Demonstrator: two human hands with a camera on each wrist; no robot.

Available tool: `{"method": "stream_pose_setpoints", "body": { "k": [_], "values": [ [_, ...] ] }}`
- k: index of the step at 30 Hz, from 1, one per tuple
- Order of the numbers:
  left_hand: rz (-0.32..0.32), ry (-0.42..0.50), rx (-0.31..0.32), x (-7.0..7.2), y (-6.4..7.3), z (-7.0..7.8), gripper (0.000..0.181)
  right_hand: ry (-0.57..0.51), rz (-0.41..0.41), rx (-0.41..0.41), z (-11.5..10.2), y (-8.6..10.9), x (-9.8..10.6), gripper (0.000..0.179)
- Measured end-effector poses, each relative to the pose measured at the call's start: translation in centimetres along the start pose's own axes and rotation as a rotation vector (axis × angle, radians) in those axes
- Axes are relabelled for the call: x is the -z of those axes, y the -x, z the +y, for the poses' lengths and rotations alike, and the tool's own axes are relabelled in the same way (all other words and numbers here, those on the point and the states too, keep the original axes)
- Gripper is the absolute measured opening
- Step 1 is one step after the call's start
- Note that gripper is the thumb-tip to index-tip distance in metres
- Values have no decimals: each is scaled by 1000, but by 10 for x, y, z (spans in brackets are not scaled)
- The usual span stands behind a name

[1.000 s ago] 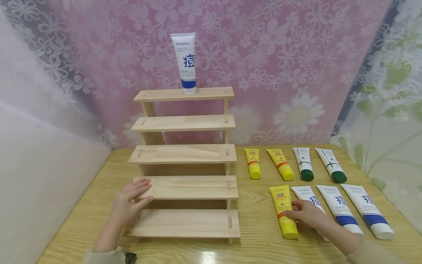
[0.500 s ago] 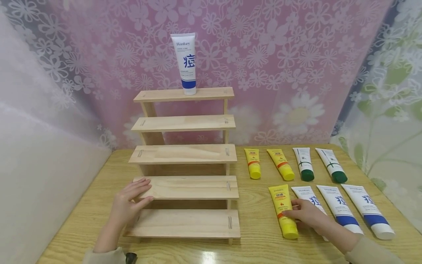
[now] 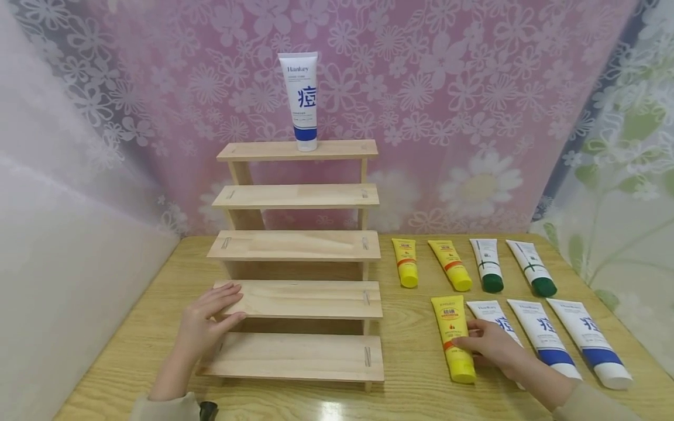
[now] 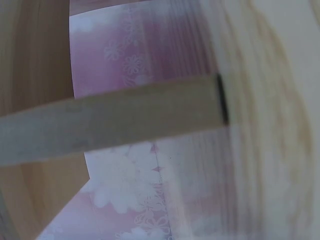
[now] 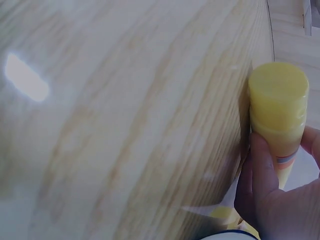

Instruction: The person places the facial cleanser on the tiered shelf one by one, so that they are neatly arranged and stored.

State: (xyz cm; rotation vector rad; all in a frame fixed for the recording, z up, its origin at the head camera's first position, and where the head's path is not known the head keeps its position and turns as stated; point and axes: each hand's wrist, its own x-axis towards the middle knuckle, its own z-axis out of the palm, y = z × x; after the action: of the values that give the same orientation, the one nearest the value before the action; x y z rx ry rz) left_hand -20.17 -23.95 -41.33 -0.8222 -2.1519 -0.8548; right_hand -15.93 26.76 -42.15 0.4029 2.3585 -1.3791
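Note:
My left hand (image 3: 207, 318) rests on the left end of a stepped wooden rack (image 3: 310, 298), its fingers lying over the second board from the bottom. The left wrist view shows blurred boards (image 4: 115, 117) of the rack close up, with no hand in it. On the right, my right hand (image 3: 495, 345) pinches a yellow tube (image 3: 450, 327) by its side near the cap, thumb on the front. In the right wrist view, the tube's round yellow cap (image 5: 279, 95) faces the camera between fingers and thumb, close to the tabletop. Partly hidden behind this hand lies a white-and-blue tube (image 3: 489, 313).
One white-and-blue tube (image 3: 304, 102) stands cap-down on the top board. Two more (image 3: 542, 333) lie right of my right hand. Behind them, two small yellow tubes (image 3: 405, 263) and two white tubes with green caps (image 3: 487, 263) lie in a row on the wooden table (image 3: 411, 374).
The head view has shifted very slightly. Both hands and the yellow tube stay about where they were.

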Motion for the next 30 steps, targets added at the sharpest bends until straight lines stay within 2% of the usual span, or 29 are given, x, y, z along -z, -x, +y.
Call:
{"method": "stream_pose_setpoints", "body": {
  "k": [9,13,17,23,30],
  "values": [
    [9,-4,-6,0,0,0,34,-21,46,26,-2,3,2,82],
    [4,-7,5,0,0,1,34,-45,69,74,-2,5,2,81],
    [2,-5,8,0,-1,2,34,-23,101,117,-3,7,3,83],
    [-1,-3,11,1,-1,4,34,-93,88,137,-10,10,3,80],
    [7,10,9,0,0,2,33,-111,78,217,-21,16,0,79]
  ]
}}
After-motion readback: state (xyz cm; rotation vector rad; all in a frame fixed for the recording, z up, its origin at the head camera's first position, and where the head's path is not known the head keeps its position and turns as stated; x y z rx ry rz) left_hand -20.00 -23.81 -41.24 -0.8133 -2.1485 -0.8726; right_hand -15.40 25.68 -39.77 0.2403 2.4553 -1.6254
